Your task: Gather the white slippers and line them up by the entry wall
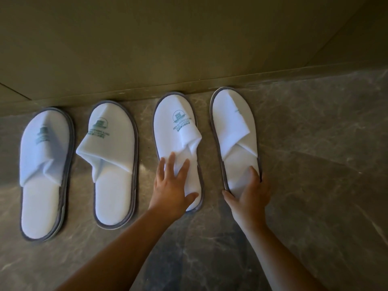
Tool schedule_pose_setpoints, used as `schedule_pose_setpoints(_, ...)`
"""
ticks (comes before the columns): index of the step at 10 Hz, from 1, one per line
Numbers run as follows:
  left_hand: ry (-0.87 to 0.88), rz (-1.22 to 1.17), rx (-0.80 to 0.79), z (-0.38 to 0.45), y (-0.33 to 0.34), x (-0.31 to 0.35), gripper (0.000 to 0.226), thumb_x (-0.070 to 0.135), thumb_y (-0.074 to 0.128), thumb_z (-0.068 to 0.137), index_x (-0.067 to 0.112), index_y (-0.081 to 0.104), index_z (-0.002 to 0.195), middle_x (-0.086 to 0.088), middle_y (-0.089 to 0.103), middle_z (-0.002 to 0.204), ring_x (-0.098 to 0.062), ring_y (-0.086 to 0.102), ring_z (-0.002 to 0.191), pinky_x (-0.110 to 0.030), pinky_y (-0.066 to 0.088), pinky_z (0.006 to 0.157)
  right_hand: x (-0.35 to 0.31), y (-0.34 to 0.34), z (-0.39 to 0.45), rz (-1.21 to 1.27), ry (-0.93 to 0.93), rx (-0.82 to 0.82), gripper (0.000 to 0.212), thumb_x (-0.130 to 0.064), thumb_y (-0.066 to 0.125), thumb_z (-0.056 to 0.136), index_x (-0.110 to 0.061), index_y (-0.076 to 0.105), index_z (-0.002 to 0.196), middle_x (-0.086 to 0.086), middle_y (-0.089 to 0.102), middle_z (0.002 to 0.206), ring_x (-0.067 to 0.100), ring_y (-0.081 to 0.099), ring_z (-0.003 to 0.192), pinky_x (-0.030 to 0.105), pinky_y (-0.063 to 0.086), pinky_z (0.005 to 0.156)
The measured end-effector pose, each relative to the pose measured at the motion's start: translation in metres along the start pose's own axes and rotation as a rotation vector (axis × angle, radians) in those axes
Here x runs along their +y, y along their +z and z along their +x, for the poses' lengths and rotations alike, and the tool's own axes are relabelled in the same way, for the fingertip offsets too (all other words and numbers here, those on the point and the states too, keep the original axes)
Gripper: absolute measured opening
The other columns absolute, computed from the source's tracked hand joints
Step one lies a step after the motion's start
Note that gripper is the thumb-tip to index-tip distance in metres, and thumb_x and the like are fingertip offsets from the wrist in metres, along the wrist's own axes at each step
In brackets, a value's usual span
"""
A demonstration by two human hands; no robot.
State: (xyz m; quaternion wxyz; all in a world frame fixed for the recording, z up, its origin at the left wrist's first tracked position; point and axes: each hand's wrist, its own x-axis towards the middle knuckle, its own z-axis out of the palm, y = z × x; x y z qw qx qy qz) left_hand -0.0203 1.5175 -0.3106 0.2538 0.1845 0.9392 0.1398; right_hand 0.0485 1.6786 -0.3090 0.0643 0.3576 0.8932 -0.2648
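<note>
White terry slippers (pixel 114 164) toe the wall (pixel 147 49); left hand (pixel 172 185) presses flat, right hand (pixel 249 196) pinches a heel, squaring the row.

— What's the surface here?

— A grey-brown marble floor (pixel 304 164) with pale veins, meeting the wall along its far edge.

— And what lies on it?

— Four white slippers with grey rims, side by side, toes toward the wall: the far-left slipper (pixel 45 175), the second slipper (pixel 114 164), the third slipper (pixel 178 143) and the right-hand slipper (pixel 235 131) (three show a green printed logo clearly; on the right-hand one only a sliver shows). All lie flat, apart from one another.
</note>
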Motion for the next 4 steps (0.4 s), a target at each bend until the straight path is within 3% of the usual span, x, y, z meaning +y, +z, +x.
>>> schedule_pose_setpoints(3, -0.034, 0.077, -0.038, -0.002, -0.016, 0.008, 0.083, 0.058, 0.049, 0.076, 0.028, 0.004, 0.139, -0.006, -0.012, 0.154, -0.034, -0.012, 0.14, -0.051, 0.003, 0.114, -0.006, -0.009, 0.0, -0.142, -0.02, -0.044, 0.093, -0.048, 0.072, 0.062, -0.014, 0.026, 0.136, 0.021, 0.023, 0.147, 0.037, 0.024, 0.133, 0.052, 0.028, 0.108)
schedule_pose_setpoints(4, 0.011, 0.05, -0.027, -0.007, -0.043, 0.017, 0.079, 0.059, 0.045, 0.077, 0.03, 0.006, 0.139, -0.002, -0.012, 0.154, -0.029, -0.009, 0.141, -0.048, 0.004, 0.115, -0.021, -0.028, 0.002, -0.12, -0.204, 0.015, 0.082, -0.043, 0.072, 0.065, -0.012, 0.036, 0.132, 0.022, 0.029, 0.146, 0.039, 0.031, 0.131, 0.052, 0.03, 0.106)
